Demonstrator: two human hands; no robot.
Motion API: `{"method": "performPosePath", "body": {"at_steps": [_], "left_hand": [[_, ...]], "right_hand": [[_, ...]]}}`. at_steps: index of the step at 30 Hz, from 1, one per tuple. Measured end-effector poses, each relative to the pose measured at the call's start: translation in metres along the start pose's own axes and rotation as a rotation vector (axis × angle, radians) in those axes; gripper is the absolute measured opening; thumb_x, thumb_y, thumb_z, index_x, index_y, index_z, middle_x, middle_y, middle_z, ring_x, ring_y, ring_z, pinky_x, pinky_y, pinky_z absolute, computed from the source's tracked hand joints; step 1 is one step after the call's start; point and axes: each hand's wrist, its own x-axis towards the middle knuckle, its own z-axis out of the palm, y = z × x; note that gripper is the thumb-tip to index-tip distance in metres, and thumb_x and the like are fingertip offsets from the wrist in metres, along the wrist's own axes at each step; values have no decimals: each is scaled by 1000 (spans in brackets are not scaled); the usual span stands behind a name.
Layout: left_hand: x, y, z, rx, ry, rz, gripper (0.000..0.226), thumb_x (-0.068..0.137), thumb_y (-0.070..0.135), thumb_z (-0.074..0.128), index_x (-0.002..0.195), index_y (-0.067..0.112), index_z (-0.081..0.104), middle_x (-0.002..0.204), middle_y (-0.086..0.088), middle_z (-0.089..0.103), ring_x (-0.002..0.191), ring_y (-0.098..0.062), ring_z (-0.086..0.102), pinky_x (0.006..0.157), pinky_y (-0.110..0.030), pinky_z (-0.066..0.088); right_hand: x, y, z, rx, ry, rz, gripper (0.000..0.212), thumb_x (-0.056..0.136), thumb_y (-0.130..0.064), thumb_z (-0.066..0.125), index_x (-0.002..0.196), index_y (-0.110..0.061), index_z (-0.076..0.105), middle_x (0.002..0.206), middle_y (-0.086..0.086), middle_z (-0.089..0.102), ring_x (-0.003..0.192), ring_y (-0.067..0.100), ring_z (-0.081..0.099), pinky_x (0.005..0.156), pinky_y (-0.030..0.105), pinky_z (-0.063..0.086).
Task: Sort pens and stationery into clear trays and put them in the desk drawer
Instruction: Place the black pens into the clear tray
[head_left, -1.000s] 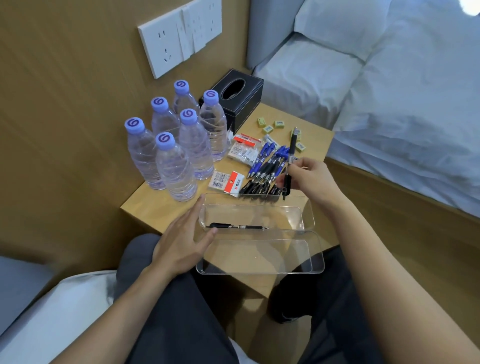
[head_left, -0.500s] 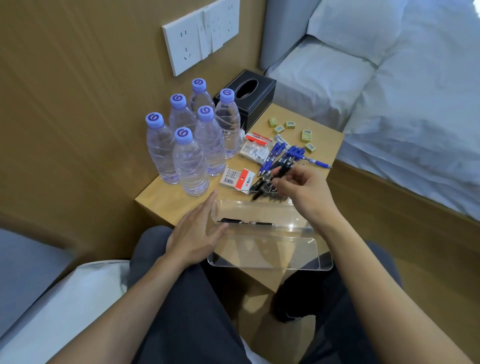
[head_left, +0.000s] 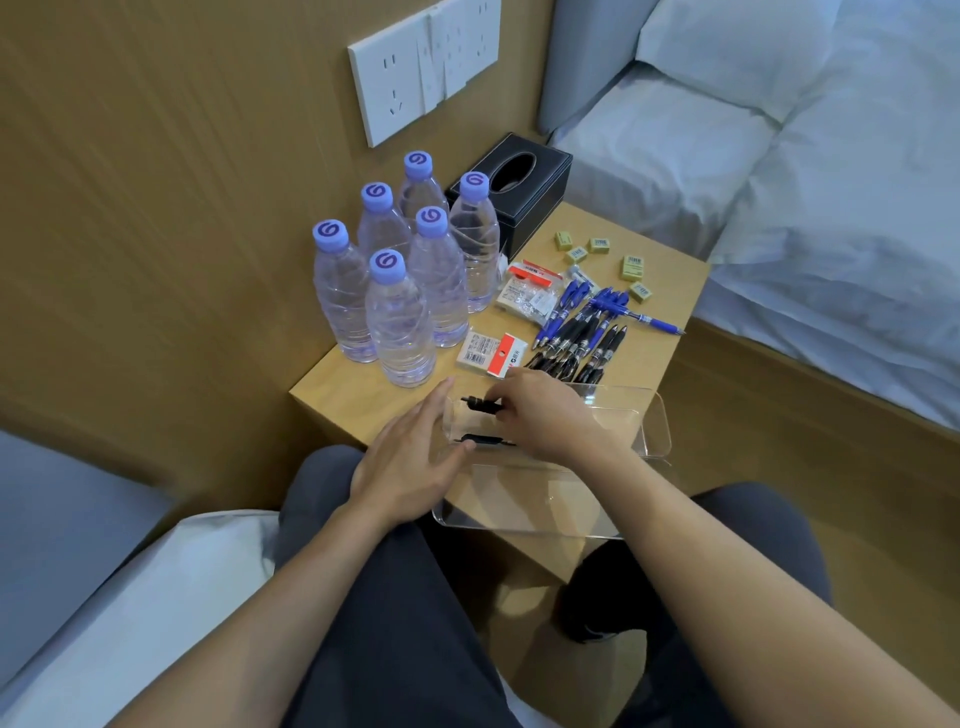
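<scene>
At far left I see six water bottles (head_left: 400, 291) standing on the surface (head_left: 358, 389). My left hand (head_left: 410, 462) lies open, fingers flat against the left end of the far clear tray (head_left: 652, 421). One black pen (head_left: 485, 441) lies inside it. My right hand (head_left: 545, 415) pinches a second black pen (head_left: 480, 402) over that tray. Farther right, loose pens (head_left: 587, 327) and small erasers (head_left: 634, 267) lie scattered; the near tray (head_left: 519, 514) overhangs the edge.

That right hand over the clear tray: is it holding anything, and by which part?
The right hand pinches a black pen over the far clear tray; its grip hides the barrel, leaving one end showing. The left hand holds nothing.
</scene>
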Motion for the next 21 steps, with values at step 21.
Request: {"method": "performPosePath", "body": {"at_steps": [21], "left_hand": [[4, -4, 3, -3, 21, -5, 78, 92, 57, 56, 155, 47, 10, 151, 12, 48, 139, -14, 43, 112, -38, 36]], "right_hand": [[-12, 15, -21, 337, 177, 122, 26, 93, -12, 52, 95, -17, 78, 92, -4, 74, 84, 13, 66, 77, 35, 57]]}}
